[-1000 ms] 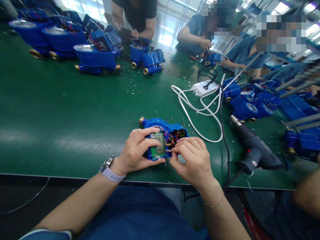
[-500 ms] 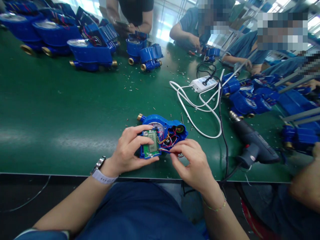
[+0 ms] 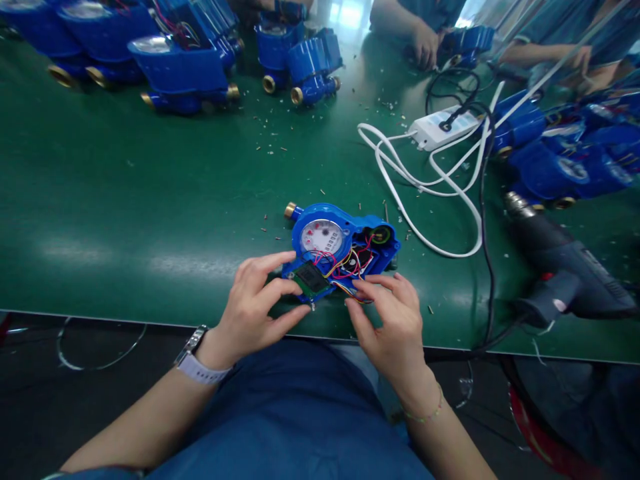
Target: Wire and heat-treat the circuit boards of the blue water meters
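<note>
A blue water meter [image 3: 369,223] lies open on the green table in front of me, its round dial showing face up. My left hand [image 3: 263,297] holds a small green circuit board with a dark display [image 3: 311,278] by its left side, over the meter's near edge. The board is tilted. Fingers and thumb of my right hand [image 3: 387,317] close around thin coloured wires [image 3: 345,287] that run from the board. More red and yellow wires lie in the meter's open compartment. The fingertips partly hide what they touch.
Several blue meters [image 3: 183,70] stand at the back left, others [image 3: 550,160] at the right. A white power strip [image 3: 445,127] with looped cable lies right of centre. Near the right edge rests a heat gun [image 3: 565,267]. Small screws are scattered about. A co-worker's hand [image 3: 425,45] is across the table.
The board has tilted, so its display now looks dark instead of showing digits, and it has moved off the meter's dial. My view has shifted down and left.
</note>
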{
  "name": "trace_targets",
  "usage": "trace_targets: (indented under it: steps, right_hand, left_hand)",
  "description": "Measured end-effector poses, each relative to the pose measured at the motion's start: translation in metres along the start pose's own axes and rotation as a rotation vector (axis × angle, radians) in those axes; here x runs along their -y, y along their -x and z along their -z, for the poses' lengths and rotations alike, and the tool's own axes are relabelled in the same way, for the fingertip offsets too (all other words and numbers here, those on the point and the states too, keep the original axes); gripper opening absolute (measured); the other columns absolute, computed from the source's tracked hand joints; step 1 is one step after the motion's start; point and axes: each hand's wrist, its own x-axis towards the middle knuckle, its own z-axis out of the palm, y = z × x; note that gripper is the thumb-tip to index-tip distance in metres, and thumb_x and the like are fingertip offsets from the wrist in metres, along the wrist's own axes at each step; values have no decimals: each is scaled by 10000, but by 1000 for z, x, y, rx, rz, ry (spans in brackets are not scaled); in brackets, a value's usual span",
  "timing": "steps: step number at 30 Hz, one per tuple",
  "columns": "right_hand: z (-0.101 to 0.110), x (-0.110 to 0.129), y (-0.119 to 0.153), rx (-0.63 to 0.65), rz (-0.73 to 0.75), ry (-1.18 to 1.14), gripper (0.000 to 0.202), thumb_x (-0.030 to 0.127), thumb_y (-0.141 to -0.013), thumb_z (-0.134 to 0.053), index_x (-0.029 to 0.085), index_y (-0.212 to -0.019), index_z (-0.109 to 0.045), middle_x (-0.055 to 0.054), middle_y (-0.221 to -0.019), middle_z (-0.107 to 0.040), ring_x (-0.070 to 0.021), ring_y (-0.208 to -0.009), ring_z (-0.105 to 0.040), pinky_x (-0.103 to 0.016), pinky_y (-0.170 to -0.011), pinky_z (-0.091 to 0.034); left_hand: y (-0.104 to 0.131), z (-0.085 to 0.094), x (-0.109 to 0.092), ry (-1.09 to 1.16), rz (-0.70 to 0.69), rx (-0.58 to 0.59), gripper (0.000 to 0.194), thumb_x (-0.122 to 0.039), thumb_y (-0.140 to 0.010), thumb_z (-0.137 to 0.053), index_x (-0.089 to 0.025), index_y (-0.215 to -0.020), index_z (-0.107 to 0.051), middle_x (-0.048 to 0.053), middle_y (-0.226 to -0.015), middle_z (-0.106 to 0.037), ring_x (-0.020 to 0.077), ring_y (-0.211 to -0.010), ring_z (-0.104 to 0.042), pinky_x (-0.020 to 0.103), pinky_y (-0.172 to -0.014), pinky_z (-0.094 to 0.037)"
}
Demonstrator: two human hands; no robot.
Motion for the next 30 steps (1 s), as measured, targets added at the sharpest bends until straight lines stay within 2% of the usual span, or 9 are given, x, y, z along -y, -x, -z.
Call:
trace_targets:
  steps: [4, 10, 14, 18, 23, 30]
  right_hand:
    - [0, 3, -2, -18, -36, -11, 81, 159, -914, -596, 191, -984, -622, -35, -826, -696, -255, -938, -629, -509, -977, -396]
    - [2, 3, 0, -51, -24, -84, 103, 137, -911, -603, 219, -969, -582, -46, -907, -690, -238, -958, -645, -500, -1004, -398]
    - [5, 0, -1, -44, -10, -97, 108, 130, -915, -600, 229, -952, -576, -40, -915, -686, -235, -962, -653, -504, -1010, -400]
    - [8, -2, -5, -52, -13, -134, 107, 112, -900, -613, 210, -936, -594, -35, -884, -688, -230, -934, -659, -488, -989, -423]
    - [11, -3, -11, -39, -32, -194, 93, 103, -905, -614, 194, -925, -621, -50, -904, -681, -205, -893, -645, -362, -806, -505]
    - [15, 0, -16, 94, -211, -362, 113, 144, -907, -585, 181, -998, -643, -3, -802, -677, -113, -591, -601, -229, -533, -469]
  left_hand:
    - [-15, -1, -9, -6, -34, -49, 171, -279, -815, -721, -247, -927, -596, 95, -1289, -584, 302, -1245, -534, 552, -1060, -397]
    - [-46, -10, -26, -105, -110, 90, 156, -195, -901, -584, -244, -1023, -668, 68, -1380, -575, 302, -1377, -425, 576, -1158, -270]
    - [-60, -11, -24, -158, -153, 211, 133, -205, -913, -563, -239, -962, -682, 61, -1435, -537, 324, -1418, -370, 648, -1165, -203]
    - [-66, -9, -23, -157, -180, 237, 131, -205, -922, -547, -228, -971, -667, 77, -1453, -520, 317, -1422, -369, 674, -1167, -167]
    - [-69, -7, -23, -135, -221, 316, 142, -167, -911, -539, -200, -945, -673, 98, -1490, -477, 309, -1423, -370, 652, -1177, -176]
    - [-72, -3, -21, -79, -194, 348, 192, -196, -946, -478, -165, -909, -663, 120, -1487, -478, 303, -1419, -376, 620, -1187, -189]
